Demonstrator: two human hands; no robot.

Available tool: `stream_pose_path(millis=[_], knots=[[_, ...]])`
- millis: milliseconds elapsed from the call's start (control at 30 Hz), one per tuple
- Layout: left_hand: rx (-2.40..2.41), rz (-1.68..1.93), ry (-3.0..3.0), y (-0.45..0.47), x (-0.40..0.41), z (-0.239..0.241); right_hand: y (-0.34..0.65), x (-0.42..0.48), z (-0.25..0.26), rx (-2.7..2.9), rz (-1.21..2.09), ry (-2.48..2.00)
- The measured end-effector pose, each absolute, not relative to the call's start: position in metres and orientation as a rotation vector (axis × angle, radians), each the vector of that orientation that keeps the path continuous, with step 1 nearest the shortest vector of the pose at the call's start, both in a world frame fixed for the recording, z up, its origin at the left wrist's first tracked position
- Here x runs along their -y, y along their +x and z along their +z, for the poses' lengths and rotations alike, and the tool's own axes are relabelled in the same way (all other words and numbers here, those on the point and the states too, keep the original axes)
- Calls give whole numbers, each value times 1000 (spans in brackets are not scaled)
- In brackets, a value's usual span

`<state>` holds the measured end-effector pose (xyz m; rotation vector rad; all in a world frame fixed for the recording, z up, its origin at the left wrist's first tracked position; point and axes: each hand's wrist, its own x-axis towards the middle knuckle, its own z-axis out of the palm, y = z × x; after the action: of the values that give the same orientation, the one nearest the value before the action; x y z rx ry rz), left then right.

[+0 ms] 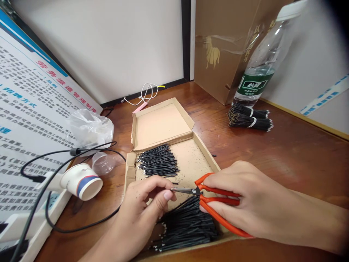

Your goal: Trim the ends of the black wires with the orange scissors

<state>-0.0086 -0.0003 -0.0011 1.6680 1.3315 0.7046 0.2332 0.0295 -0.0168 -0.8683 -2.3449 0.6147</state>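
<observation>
My right hand (253,198) is closed around the red handles of a pair of scissors (188,190), whose dark blades point left. My left hand (145,203) pinches a thin black wire between thumb and forefinger; the fingers hide most of it, and a tiny end shows at the scissors' tips. Both hands are over an open shallow cardboard box (205,153). In its far left part lies a pile of short black wires (158,160) with silvery ends. A larger heap of black wires (191,223) lies below my hands, partly covered by them.
Two tied wire bundles (251,118) lie beside a water bottle (255,78) and a brown carton (218,47). To the left are a tipped paper cup (81,182), a clear plastic cup (102,163), a plastic bag (91,127) and a looping black cable (81,230). A white cable (147,91) lies behind the box.
</observation>
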Motion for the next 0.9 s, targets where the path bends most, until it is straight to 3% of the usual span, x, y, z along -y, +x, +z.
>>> stream_pose_path(millis=[367, 900], knots=[[-1302, 744, 1570, -7, 1, 0, 232, -28, -17, 2318, 753, -872], [-1346, 691, 1577, -10, 2, -1, 233, -32, -18, 2340, 646, -848]])
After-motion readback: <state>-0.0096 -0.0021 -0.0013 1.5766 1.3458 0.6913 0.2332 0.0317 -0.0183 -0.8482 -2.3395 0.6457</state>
